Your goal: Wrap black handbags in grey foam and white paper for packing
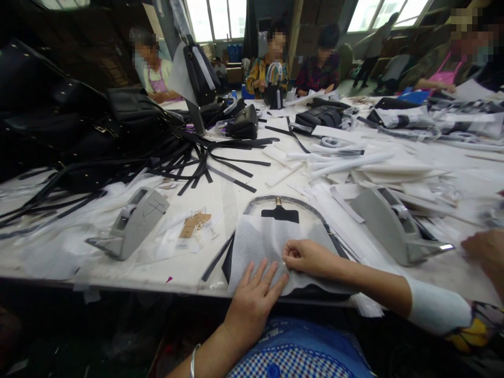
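Observation:
A black handbag (pixel 312 292) lies flat at the table's front edge, mostly covered by a white translucent sheet (pixel 252 241). Its wrapped handle (pixel 305 202) arches away from me, with a gold clasp and black tab (pixel 280 214) showing beyond the sheet. My left hand (pixel 255 294) rests flat on the sheet's lower part, fingers spread. Just to its right, my right hand (pixel 301 256) is curled with its fingers pinched together over the sheet. Whatever sits in that pinch is hidden or too small to name.
Grey tape dispensers stand on the left (pixel 136 223) and right (pixel 388 223). Brown tags (pixel 195 224) lie left of the handbag. Black straps (pixel 207 157) spread from a pile of black bags (pixel 59 115). White packing sheets (pixel 394 176) are heaped at right. Another person's hand (pixel 486 252) is at the right edge.

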The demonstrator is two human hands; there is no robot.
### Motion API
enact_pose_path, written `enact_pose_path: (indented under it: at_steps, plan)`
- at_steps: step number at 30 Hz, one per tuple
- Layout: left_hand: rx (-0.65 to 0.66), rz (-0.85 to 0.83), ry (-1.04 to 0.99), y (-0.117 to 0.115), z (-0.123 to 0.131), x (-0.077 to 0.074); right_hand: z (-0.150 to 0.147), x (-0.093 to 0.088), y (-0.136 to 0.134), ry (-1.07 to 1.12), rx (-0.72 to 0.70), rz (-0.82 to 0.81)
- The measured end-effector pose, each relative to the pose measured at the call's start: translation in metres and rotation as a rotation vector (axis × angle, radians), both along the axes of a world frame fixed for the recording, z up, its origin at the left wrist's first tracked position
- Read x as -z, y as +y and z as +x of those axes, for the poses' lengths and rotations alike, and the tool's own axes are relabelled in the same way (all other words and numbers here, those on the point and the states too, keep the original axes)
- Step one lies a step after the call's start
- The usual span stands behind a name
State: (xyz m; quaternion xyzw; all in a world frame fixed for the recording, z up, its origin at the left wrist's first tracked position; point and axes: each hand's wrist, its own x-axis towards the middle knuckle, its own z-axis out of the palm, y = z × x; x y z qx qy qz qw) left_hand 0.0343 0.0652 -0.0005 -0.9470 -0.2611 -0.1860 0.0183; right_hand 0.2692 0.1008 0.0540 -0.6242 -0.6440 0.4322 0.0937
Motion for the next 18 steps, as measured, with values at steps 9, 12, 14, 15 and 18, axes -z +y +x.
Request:
enact_pose_path:
  at_steps: [9, 12, 14, 15, 18]
  plan:
    - [0.0, -0.003, 0.021, 0.001, 0.0, -0.003, 0.004, -0.024, -0.013, -0.021, -0.115, 0.176]
    - [-0.005, 0.014, 0.035, 0.0, 0.0, -0.006, 0.008, -0.022, -0.032, -0.17, -0.22, 0.424]
    - [-0.014, 0.024, 0.046, 0.0, -0.001, -0.007, 0.01, -0.015, -0.042, -0.256, -0.306, 0.545]
    - [-0.018, 0.028, 0.051, -0.001, -0.002, -0.007, 0.011, -0.011, -0.046, -0.293, -0.341, 0.58]
    - [-0.015, 0.038, 0.061, -0.001, -0.003, -0.007, 0.01, 0.0, -0.053, -0.373, -0.412, 0.608]
